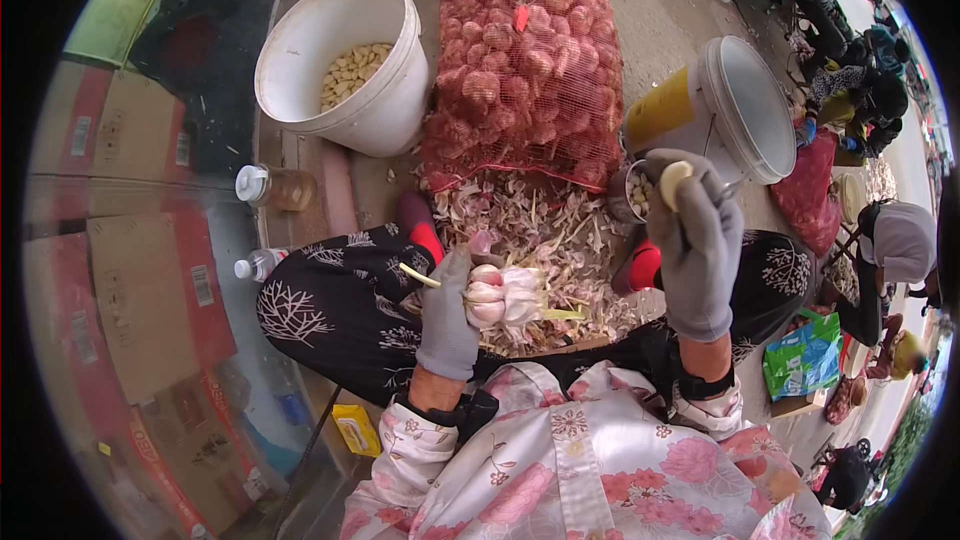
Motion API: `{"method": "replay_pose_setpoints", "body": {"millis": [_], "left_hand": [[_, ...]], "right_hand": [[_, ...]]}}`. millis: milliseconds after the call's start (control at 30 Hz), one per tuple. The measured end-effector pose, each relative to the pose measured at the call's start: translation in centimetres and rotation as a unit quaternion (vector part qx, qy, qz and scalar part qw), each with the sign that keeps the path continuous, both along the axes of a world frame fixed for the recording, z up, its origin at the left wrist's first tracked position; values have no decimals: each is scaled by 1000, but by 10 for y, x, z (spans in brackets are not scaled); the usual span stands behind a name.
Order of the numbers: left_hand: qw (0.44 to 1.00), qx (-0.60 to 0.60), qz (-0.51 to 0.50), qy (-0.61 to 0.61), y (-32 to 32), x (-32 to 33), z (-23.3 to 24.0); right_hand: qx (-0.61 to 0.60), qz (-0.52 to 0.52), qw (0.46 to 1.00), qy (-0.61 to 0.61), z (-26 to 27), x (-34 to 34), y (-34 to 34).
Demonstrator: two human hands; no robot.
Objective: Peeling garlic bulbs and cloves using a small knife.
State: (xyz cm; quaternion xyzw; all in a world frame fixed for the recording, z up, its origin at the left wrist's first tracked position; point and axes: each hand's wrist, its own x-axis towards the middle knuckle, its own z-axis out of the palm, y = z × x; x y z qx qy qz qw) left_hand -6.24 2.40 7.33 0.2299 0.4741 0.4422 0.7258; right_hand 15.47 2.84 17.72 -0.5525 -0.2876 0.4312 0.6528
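My left hand [454, 307], in a grey glove, grips opened garlic bulbs [504, 295] with bare cloves showing and stalks sticking out. Between the thumb and fingers of my right hand [696, 240], also gloved, is a pale peeled garlic clove [675, 184]. That hand is raised beside a small pot [621, 191] with cloves in it, and partly covers it. Below both hands, papery garlic skins and stalks [517, 225] lie heaped between my legs. Straight ahead lies a red mesh sack of garlic bulbs [525, 52].
A white bucket [281, 75] with peeled cloves stands ahead left, near a lidded bottle [281, 189] and a second bottle [262, 265]. Ahead right is another white bucket [667, 109]. Cardboard boxes [142, 300] are at the left. Several people sit at the far right beyond a green-blue bag [806, 356].
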Motion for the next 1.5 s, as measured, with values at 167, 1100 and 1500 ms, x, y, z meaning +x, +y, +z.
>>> {"method": "replay_pose_setpoints", "body": {"millis": [167, 1100, 1500], "left_hand": [[993, -62, 28, -98, 1, 17, -7], [939, 286, -37, 186, -9, 43, 43], [999, -2, 27, 39, -21, 39, 26]], "right_hand": [[441, -1, 896, -43, 95, 11, 66], [-105, 337, 892, -284, -62, -35, -29], [36, 263, 944, -198, -56, -40, -43]]}}
